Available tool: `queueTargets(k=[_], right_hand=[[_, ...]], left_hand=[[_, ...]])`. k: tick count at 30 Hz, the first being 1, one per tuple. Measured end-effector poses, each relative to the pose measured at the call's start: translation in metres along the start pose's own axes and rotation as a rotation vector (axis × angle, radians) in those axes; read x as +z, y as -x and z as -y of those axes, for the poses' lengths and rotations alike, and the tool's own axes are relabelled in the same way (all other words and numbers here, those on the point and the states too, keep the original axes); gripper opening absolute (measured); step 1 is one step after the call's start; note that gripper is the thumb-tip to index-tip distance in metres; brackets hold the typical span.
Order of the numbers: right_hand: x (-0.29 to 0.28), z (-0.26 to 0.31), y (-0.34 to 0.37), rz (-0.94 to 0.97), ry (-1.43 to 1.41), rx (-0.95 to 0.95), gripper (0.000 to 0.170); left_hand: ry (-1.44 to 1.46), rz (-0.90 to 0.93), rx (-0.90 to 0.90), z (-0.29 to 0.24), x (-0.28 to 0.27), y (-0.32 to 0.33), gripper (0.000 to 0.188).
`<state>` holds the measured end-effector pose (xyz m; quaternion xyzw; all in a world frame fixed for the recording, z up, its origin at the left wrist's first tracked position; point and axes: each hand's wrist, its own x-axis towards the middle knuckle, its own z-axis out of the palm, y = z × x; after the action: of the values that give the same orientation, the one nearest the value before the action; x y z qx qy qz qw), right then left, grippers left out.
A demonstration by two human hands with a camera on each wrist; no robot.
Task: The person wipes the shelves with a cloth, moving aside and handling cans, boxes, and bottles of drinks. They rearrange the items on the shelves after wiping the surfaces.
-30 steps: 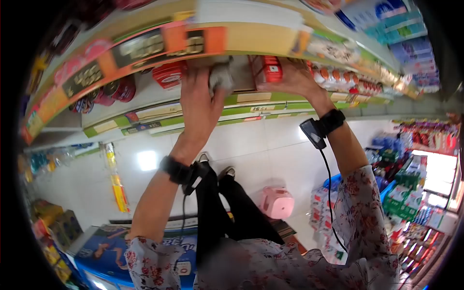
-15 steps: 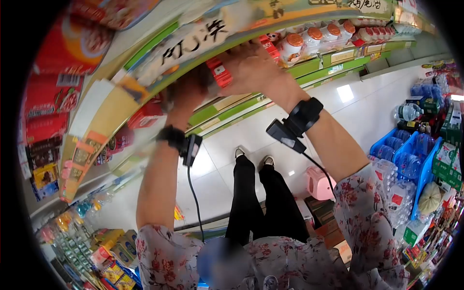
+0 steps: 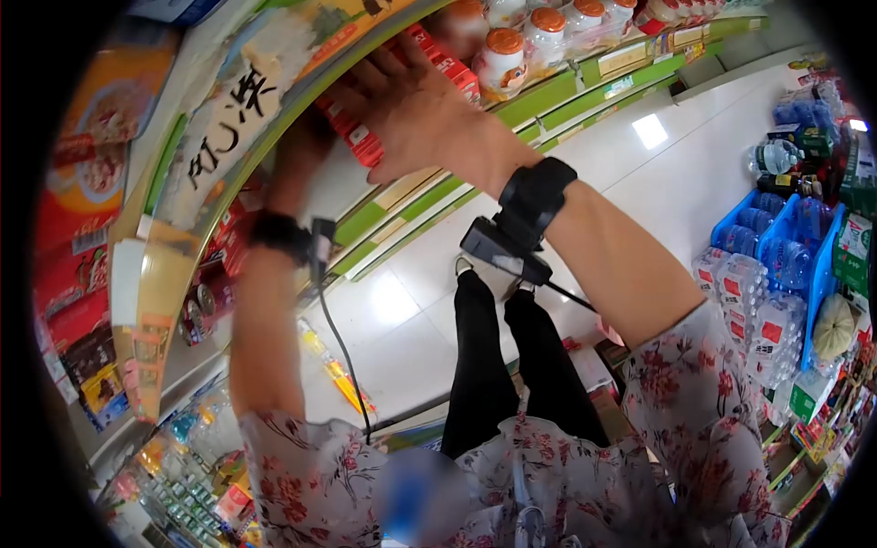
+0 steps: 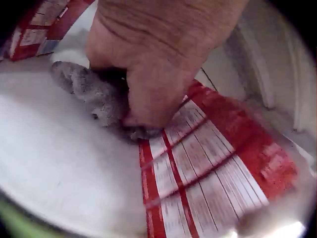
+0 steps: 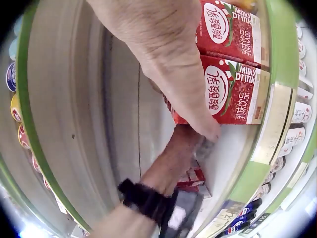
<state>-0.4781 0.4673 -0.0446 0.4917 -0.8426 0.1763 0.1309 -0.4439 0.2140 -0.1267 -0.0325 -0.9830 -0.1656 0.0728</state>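
Note:
My left hand (image 4: 148,64) grips a crumpled grey cloth (image 4: 94,94) low over the white shelf board (image 4: 69,153). Right beside its fingers stands a red and white carton (image 4: 208,163). In the head view that hand (image 3: 301,151) is blurred and partly hidden under the upper shelf's edge. My right hand (image 3: 429,119) lies across red milk drink cartons (image 3: 361,142), its fingers spread and its thumb out to the side. The right wrist view shows the thumb along the end of the nearest carton (image 5: 233,89), with the left wrist passing just below.
White bottles with orange caps (image 3: 548,41) stand to the right of the cartons. The upper shelf's edge (image 3: 219,137), with a handwritten label, overhangs the work. Green price rails (image 5: 272,69) run along the shelf fronts. Blue crates (image 3: 776,247) and bottle packs stand on the floor at right.
The head view has swung, so shelf and hands appear further left. My right hand, earlier at the side of a carton, now lies spread across the cartons. My left hand is further under the upper shelf.

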Motion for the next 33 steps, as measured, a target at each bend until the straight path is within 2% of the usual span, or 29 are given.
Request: queueTargets(k=[2, 3, 4, 6, 7, 10, 13, 14, 16, 18, 20, 21, 24, 25, 26, 27, 29, 30, 32, 33], right_hand=[[0.001, -0.001, 0.002, -0.019, 0.006, -0.002, 0.086], [0.001, 0.0, 0.003, -0.011, 0.015, 0.01, 0.09], [0.001, 0.001, 0.003, -0.002, 0.025, 0.022, 0.095], [-0.001, 0.001, 0.003, 0.009, 0.055, 0.031, 0.101], [-0.003, 0.002, 0.003, 0.007, 0.058, 0.03, 0.101], [0.002, -0.001, 0.005, -0.012, 0.067, 0.021, 0.1], [0.003, 0.0, 0.004, -0.061, 0.039, 0.003, 0.098], [0.004, -0.001, 0.003, -0.066, 0.027, 0.001, 0.098], [0.004, -0.001, 0.005, -0.06, 0.018, 0.018, 0.096], [0.003, 0.0, 0.005, -0.016, 0.081, 0.028, 0.094], [0.004, -0.001, 0.003, -0.004, 0.101, 0.039, 0.094], [0.005, 0.0, 0.003, -0.008, 0.103, 0.043, 0.094], [-0.001, 0.0, 0.009, 0.004, 0.061, 0.019, 0.094], [-0.004, -0.001, 0.006, 0.001, 0.036, 0.005, 0.095], [0.001, -0.002, 0.003, -0.103, -0.018, -0.018, 0.088], [0.006, -0.002, 0.003, -0.102, 0.018, -0.003, 0.089], [0.002, 0.0, 0.008, -0.098, 0.093, 0.037, 0.09], [0.005, 0.001, 0.008, -0.148, 0.099, 0.029, 0.091], [-0.001, 0.001, 0.008, -0.074, 0.098, 0.014, 0.091], [-0.002, -0.002, 0.007, -0.036, 0.105, 0.001, 0.091]], left_hand=[[0.063, 0.016, -0.078, -0.045, -0.002, 0.036, 0.048], [-0.064, 0.089, -0.201, -0.071, -0.003, 0.052, 0.045], [-0.06, 0.17, -0.276, -0.096, -0.011, 0.068, 0.042], [0.033, 0.133, -0.248, -0.125, -0.02, 0.089, 0.041], [0.081, 0.115, -0.234, -0.13, -0.023, 0.091, 0.04], [0.026, 0.265, -0.276, -0.116, -0.018, 0.079, 0.043], [-0.192, 0.074, -0.101, -0.087, 0.007, 0.067, 0.048], [-0.217, 0.011, -0.092, -0.085, 0.011, 0.062, 0.056], [-0.213, 0.097, -0.013, -0.052, 0.016, 0.037, 0.057], [-0.348, -0.046, 0.36, 0.02, 0.028, -0.002, 0.057], [-0.426, -0.166, 0.557, 0.028, 0.034, -0.023, 0.057], [-0.37, -0.087, 0.424, 0.031, 0.038, -0.024, 0.057], [-0.212, 0.163, 0.005, -0.012, 0.002, -0.015, 0.06], [-0.226, 0.159, 0.063, 0.0, 0.002, -0.009, 0.06], [-0.24, 0.153, 0.121, -0.02, -0.013, -0.005, 0.06], [-0.013, 0.159, -0.133, -0.046, -0.024, 0.021, 0.051], [-0.179, 0.402, -0.325, -0.067, -0.031, 0.046, 0.05], [-0.138, 0.354, -0.313, -0.078, -0.032, 0.062, 0.05], [-0.046, 0.267, -0.277, -0.098, -0.031, 0.085, 0.051], [-0.113, 0.256, -0.204, -0.082, -0.018, 0.087, 0.052]])
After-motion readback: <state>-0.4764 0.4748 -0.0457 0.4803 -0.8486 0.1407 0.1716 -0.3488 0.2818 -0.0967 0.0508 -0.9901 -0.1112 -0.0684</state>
